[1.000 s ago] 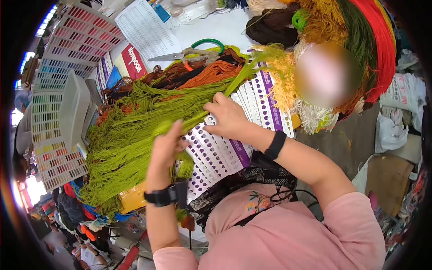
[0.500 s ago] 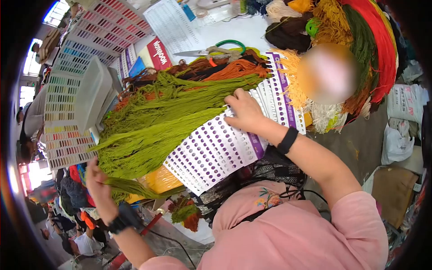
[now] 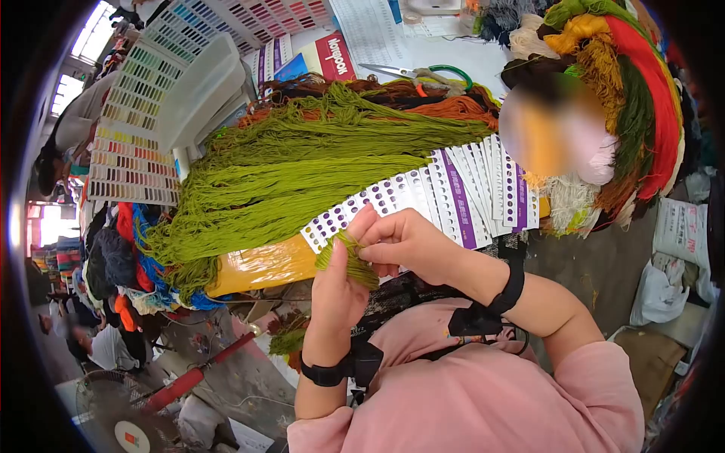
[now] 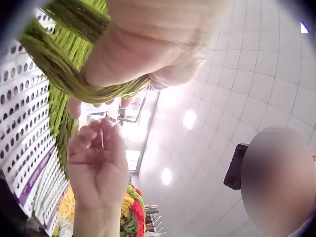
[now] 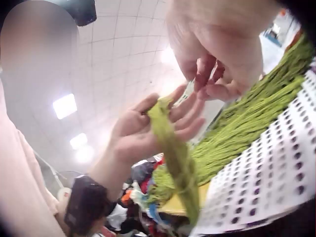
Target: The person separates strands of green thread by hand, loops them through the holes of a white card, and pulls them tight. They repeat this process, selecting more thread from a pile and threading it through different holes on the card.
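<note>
A small skein of green thread [image 3: 353,266] is looped about my left hand [image 3: 337,298], whose thumb lies across it. The right wrist view shows the same skein [image 5: 175,153] hanging down from between thumb and fingers. My right hand [image 3: 411,243] is close by, thumb and fingertips bunched together at the left fingertips; the fine strand between them is too small to make out clearly. Behind both hands lies a wide spread of green thread [image 3: 294,185]. White hole-punched cards [image 3: 389,198] with purple bands fan out over its near right side.
Under the green thread's near edge sits a shiny yellow package [image 3: 260,266]. Scissors [image 3: 445,78], a red notebook [image 3: 336,57] and a clear plastic tray [image 3: 198,94] stand farther back. Colour charts [image 3: 132,155] rise at left; a red hank [image 3: 638,83] hangs among others at right.
My left hand swung out left with a strand of green thread, then came back to centre with the skein looped on it. The right hand has left the cards and joined it.
</note>
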The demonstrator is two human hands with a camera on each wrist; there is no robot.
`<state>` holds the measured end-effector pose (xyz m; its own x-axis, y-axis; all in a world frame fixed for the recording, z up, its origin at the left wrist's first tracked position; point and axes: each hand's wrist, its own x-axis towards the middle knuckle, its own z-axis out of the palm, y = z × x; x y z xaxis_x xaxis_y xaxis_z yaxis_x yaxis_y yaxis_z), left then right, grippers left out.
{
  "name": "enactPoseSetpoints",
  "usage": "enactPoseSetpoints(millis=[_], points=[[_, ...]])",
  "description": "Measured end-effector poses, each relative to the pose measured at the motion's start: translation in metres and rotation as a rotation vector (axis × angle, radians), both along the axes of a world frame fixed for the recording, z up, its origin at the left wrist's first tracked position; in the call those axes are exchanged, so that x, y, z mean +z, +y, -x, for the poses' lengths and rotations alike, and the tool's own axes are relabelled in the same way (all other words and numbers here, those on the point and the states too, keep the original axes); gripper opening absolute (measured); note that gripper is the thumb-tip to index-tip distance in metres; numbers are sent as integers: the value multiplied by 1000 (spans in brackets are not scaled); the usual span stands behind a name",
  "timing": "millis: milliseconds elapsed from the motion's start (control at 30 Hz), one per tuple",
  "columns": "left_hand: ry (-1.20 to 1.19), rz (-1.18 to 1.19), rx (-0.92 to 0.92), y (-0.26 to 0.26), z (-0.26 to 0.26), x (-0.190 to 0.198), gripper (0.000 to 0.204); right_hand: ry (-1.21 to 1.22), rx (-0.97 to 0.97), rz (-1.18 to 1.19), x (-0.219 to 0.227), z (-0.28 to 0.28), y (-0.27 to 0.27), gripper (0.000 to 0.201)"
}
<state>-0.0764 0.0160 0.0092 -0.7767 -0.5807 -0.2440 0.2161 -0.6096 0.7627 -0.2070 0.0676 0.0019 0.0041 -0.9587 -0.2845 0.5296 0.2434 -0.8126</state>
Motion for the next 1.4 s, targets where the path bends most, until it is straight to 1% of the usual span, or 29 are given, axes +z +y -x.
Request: enactPoseSetpoints(millis=[33, 100, 200, 300, 400, 467, 567, 600, 667, 700, 767, 800, 900, 1000, 1100, 1200, 1300, 1400], points=[[-17, -23, 56, 2, 0, 5, 54, -16, 33, -2, -1, -3, -1, 13], [-49, -71, 172, 5, 0, 13, 56, -50, -1, -22, 0, -3, 0, 11], [74, -163, 139, 2, -11, 11, 44, -152, -17, -21, 3, 0, 4, 10], [-87, 70, 225, 10, -8, 9, 37, -214, 1, -32, 8, -1, 7, 10], [72, -59, 180, 2, -14, 0, 33, -225, 51, -45, 12, 0, 7, 11], [60, -95, 192, 3, -14, 0, 33, -241, 47, -39, 12, -1, 8, 12], [15, -107, 210, 4, -14, 5, 35, -122, 34, 17, 12, -7, 7, 14], [-5, -104, 216, 4, -14, 8, 36, -133, 51, 0, 12, -6, 7, 15], [39, -167, 193, 4, -14, 10, 39, -156, 83, -36, 12, -3, 10, 15], [61, -199, 180, 5, -14, 10, 41, -198, 49, -66, 13, -3, 10, 15], [36, -170, 188, 5, -13, 11, 49, -281, -23, -129, 15, -2, 10, 16], [25, -155, 190, 5, -13, 10, 53, -260, -19, -161, 15, -2, 10, 13], [60, -205, 94, 3, -15, 6, 55, 174, 44, -61, 19, -14, 8, 9], [27, -156, 102, 6, -9, 8, 57, 366, 54, 140, -2, -15, 5, 6], [61, -201, 37, 3, -12, 5, 58, 235, 64, 61, 0, -15, 5, 6], [58, -216, 36, 3, -11, 10, 59, 120, 54, -98, 23, -9, 8, 4], [126, -244, 34, 1, -14, 7, 52, -64, 26, -55, 7, -3, 12, 5], [72, -254, 120, 4, -17, 1, 56, -382, -7, -47, 11, 2, 14, 5]])
